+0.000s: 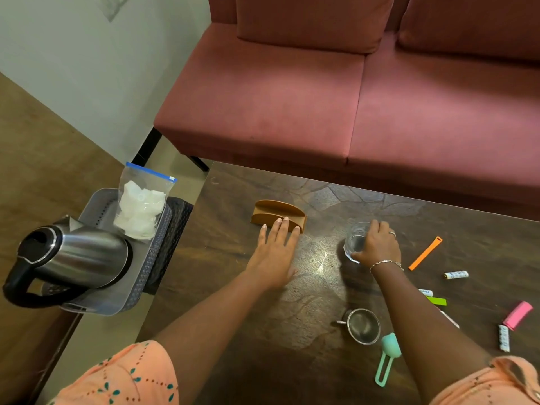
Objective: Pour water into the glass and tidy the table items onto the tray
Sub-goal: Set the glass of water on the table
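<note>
A clear glass [354, 240] with some water in it stands on the dark wooden table [239, 287], and my right hand [378, 244] is wrapped around its right side. My left hand [276, 252] lies flat and open on the table, its fingertips touching the front of a brown wooden holder [277, 213]. On a stool to the left sits a grey tray [137, 287]. A steel kettle [73, 258] with a black handle and a zip bag [143, 206] of white pieces rest on this tray.
Small items lie on the table's right side: a steel strainer [362, 325], a mint scoop [387, 358], an orange clip [425, 254], a pink clip [517, 314], a green clip [436, 301] and batteries [455, 275]. A pink sofa [350, 97] stands behind the table.
</note>
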A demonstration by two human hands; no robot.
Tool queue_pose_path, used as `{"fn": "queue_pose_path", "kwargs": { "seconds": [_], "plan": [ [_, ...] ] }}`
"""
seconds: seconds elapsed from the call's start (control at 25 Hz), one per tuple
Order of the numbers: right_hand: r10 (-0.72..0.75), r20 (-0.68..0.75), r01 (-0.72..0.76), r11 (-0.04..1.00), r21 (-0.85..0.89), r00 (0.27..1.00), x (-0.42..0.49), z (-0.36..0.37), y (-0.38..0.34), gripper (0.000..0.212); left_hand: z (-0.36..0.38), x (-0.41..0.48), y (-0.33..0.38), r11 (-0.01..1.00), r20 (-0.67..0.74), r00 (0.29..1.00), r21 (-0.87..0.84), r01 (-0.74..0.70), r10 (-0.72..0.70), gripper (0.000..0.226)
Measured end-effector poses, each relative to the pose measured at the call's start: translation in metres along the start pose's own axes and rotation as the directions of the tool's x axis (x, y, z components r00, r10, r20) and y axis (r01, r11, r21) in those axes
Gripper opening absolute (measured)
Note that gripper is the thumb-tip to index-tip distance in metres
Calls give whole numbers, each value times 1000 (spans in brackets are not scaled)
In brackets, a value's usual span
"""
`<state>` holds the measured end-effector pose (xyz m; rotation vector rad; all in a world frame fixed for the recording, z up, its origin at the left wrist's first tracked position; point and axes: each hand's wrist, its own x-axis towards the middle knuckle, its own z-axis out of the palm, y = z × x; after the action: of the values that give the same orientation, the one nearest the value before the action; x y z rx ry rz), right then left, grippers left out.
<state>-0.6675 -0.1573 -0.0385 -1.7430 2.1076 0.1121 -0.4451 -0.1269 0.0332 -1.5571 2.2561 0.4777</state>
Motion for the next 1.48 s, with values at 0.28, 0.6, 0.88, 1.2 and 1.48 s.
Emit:
{"fn": "queue_pose_path", "kwargs": {
  "seconds": [0.28,0.6,0.88,1.2,1.48],
  "plan": [
    [60,42,-61,998,18,997,2,3,-5,91,9,-1,-7,1000,-1,1000,-5,7,-7,82],
    [-24,-57,18,995,-96,998,-32,-1,-34,83,2,-12,-37,1000,-61,998,4,13,-12,80],
    [-65,-87,54,991,-126,994,-85,-4,-101,81,3,-46,-83,1000,-74,997,-26,11,-13,79],
    [-133,-138,126,990,-59,981,-104,4,-212,80,7,-87,-179,996,-102,992,-31,78,-81,80],
    [-159,-80,160,987,15,984,-99,20,-297,78,14,-108,-261,981,-134,976,-113,157,-172,82]
  ]
}}
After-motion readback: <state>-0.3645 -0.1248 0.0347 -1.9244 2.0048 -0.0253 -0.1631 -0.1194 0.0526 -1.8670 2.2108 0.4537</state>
